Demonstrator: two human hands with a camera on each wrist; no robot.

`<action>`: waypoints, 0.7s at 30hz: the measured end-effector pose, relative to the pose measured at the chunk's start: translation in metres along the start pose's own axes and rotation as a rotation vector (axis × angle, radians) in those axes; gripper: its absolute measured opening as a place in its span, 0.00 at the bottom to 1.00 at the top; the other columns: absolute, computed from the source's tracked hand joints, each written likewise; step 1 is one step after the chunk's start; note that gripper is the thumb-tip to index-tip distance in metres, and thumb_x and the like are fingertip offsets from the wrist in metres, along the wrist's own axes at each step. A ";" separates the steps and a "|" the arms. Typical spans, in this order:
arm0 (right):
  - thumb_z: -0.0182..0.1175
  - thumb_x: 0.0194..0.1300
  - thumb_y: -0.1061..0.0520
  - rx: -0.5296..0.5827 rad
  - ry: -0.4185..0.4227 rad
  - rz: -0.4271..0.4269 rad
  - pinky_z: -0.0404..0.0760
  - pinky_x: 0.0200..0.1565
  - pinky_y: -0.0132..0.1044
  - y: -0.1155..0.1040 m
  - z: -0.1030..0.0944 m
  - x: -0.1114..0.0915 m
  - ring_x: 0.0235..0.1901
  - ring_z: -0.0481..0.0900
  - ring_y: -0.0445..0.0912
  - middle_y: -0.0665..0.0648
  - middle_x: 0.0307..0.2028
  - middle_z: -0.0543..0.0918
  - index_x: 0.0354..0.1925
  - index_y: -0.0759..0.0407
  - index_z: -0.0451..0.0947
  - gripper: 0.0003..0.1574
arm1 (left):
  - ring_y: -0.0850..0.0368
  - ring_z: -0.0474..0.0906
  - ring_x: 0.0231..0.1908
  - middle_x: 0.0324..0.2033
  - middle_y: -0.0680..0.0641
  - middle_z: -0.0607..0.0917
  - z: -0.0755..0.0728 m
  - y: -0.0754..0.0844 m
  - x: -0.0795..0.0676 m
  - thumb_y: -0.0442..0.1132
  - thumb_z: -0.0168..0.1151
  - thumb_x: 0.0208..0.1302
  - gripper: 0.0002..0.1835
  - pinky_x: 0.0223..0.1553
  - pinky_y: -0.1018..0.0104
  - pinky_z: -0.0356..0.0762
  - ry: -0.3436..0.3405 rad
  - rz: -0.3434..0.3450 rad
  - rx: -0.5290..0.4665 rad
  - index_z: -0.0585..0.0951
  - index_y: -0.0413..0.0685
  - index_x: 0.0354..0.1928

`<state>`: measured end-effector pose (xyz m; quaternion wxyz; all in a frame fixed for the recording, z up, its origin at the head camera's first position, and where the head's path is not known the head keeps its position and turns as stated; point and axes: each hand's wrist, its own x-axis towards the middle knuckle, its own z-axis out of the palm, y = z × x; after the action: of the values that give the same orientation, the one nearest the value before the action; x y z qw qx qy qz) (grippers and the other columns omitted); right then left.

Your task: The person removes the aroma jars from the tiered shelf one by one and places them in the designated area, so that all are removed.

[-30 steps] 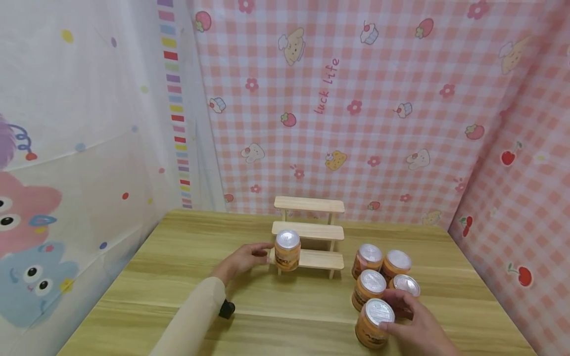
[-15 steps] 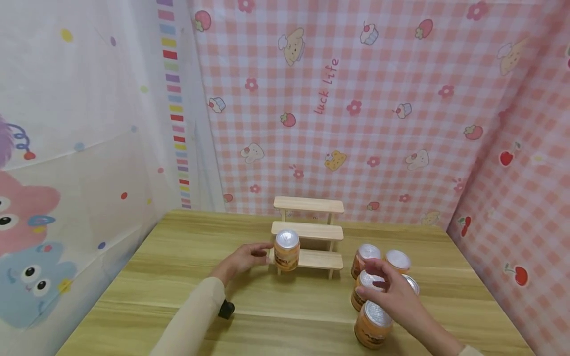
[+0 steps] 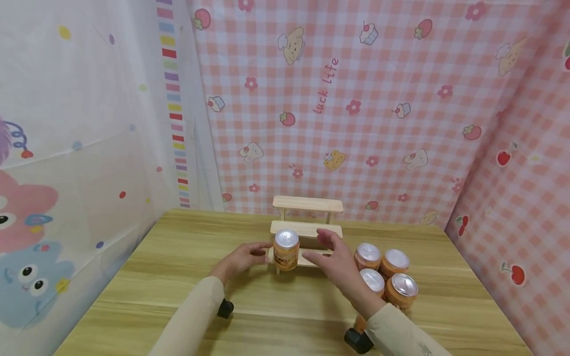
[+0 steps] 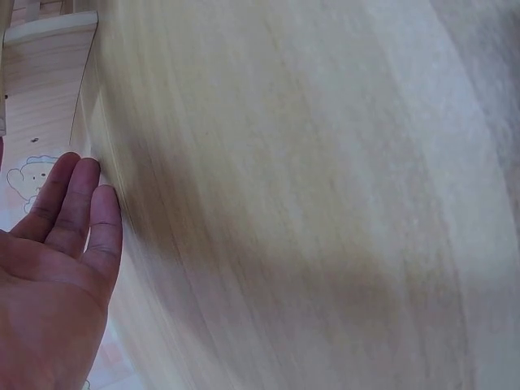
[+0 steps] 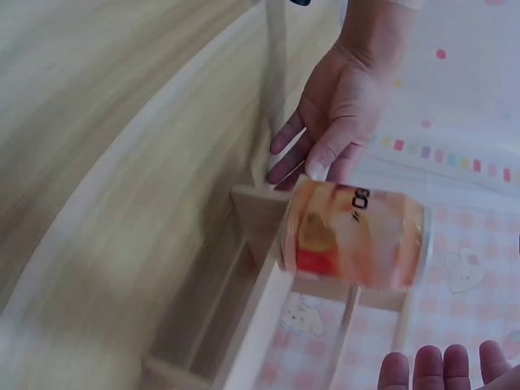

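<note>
An orange can (image 3: 286,252) with a silver lid stands upright at the left end of the lowest step of a small wooden stepped shelf (image 3: 307,203). My left hand (image 3: 240,259) is at the can's left side, fingers fairly straight and loose, with the thumb close to the can; whether it touches cannot be told. In the head view my right hand (image 3: 340,264) hovers at the shelf's right part, fingers spread and nothing held. The right wrist view shows the can's printed side (image 5: 357,240) between both hands, with only fingertips of the right hand (image 5: 447,370) visible.
More orange cans, such as the one with a bright lid (image 3: 404,285), stand grouped on the wooden table (image 3: 178,277) to the right. My right forearm partly covers the front ones. A pink checked curtain (image 3: 378,123) hangs behind, with a white printed curtain (image 3: 98,148) at left.
My right hand has left the front can of the group, passed over the cans and moved leftward to the shelf. My left hand and the shelf's can stay put.
</note>
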<state>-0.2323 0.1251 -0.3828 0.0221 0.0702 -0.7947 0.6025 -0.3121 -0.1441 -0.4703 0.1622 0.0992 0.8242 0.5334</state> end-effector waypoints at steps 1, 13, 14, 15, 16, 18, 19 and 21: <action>0.72 0.59 0.55 0.008 0.006 0.006 0.74 0.58 0.53 0.000 0.006 0.003 0.63 0.68 0.58 0.68 0.63 0.72 0.67 0.63 0.67 0.42 | 0.38 0.67 0.65 0.63 0.36 0.74 0.000 0.000 0.000 0.40 0.64 0.68 0.26 0.66 0.39 0.62 -0.001 0.002 0.002 0.75 0.51 0.67; 0.75 0.56 0.54 -0.052 0.054 0.076 0.73 0.59 0.57 0.015 0.048 0.030 0.61 0.70 0.60 0.67 0.61 0.73 0.68 0.66 0.65 0.47 | 0.38 0.67 0.65 0.63 0.36 0.75 0.000 0.001 0.000 0.39 0.63 0.69 0.25 0.65 0.39 0.63 -0.004 0.015 -0.007 0.75 0.51 0.67; 0.75 0.56 0.53 -0.059 0.049 0.077 0.73 0.59 0.56 0.016 0.050 0.032 0.61 0.70 0.59 0.67 0.61 0.73 0.68 0.66 0.65 0.48 | 0.38 0.67 0.65 0.63 0.36 0.75 -0.001 0.001 0.000 0.39 0.63 0.69 0.25 0.65 0.39 0.63 -0.005 0.014 -0.007 0.75 0.51 0.67; 0.75 0.56 0.53 -0.060 0.043 0.081 0.73 0.59 0.56 0.018 0.051 0.033 0.61 0.70 0.59 0.66 0.61 0.72 0.69 0.65 0.65 0.49 | 0.38 0.67 0.65 0.63 0.36 0.75 -0.001 0.001 0.000 0.39 0.63 0.69 0.25 0.65 0.39 0.63 -0.005 0.014 -0.008 0.75 0.51 0.67; 0.76 0.56 0.52 -0.065 0.037 0.077 0.73 0.59 0.56 0.019 0.053 0.034 0.62 0.70 0.59 0.66 0.61 0.72 0.69 0.65 0.65 0.49 | 0.38 0.67 0.65 0.63 0.36 0.75 -0.001 0.001 0.000 0.39 0.63 0.69 0.25 0.65 0.39 0.63 -0.004 0.011 -0.009 0.75 0.51 0.67; 0.76 0.55 0.52 -0.074 0.029 0.065 0.73 0.59 0.56 0.020 0.056 0.035 0.61 0.71 0.58 0.66 0.61 0.73 0.69 0.65 0.65 0.50 | 0.38 0.67 0.65 0.63 0.36 0.74 -0.001 0.001 0.000 0.40 0.63 0.69 0.25 0.65 0.39 0.63 -0.006 0.008 -0.009 0.75 0.52 0.67; 0.76 0.55 0.52 -0.075 0.026 0.060 0.73 0.59 0.56 0.021 0.057 0.036 0.61 0.71 0.58 0.65 0.61 0.73 0.69 0.65 0.64 0.50 | 0.38 0.67 0.65 0.63 0.36 0.74 -0.001 0.001 0.000 0.40 0.63 0.69 0.25 0.65 0.39 0.63 -0.007 0.006 -0.005 0.75 0.52 0.67; 0.76 0.55 0.52 -0.089 0.019 0.040 0.74 0.58 0.56 0.021 0.058 0.036 0.59 0.73 0.58 0.65 0.59 0.74 0.68 0.66 0.65 0.50 | 0.38 0.67 0.65 0.64 0.36 0.74 -0.001 0.001 0.000 0.42 0.64 0.68 0.25 0.65 0.39 0.63 -0.007 0.001 -0.001 0.75 0.53 0.67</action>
<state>-0.2681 0.0716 -0.4147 0.0206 0.0475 -0.8218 0.5675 -0.3126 -0.1449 -0.4690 0.1648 0.1012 0.8234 0.5335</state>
